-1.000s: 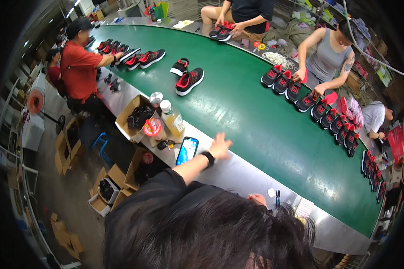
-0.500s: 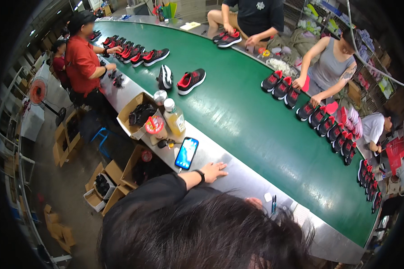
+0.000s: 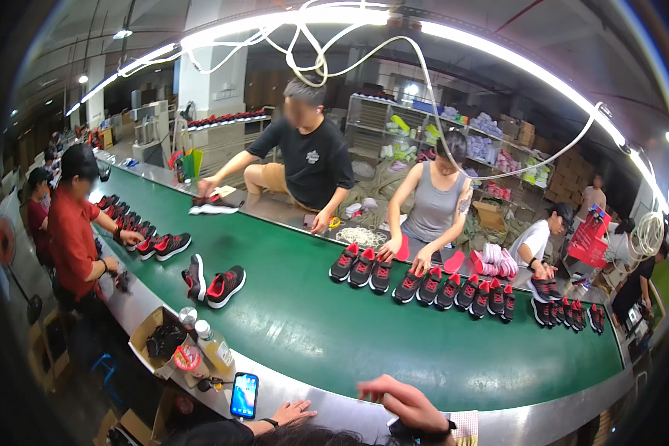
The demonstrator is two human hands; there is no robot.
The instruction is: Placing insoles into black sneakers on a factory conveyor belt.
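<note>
Smartphone lies untouched on the steel table edge, left hand flat and empty just beside it, right hand loosely curled, empty, at the green conveyor; no shoe taken yet.

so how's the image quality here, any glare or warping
Head view: the ceiling light strips blow out to white; the fisheye bends the green conveyor belt into an arc; dark vignette at the rim; the right hand looks slightly blurred, the left hand and the phone fairly sharp.
</note>
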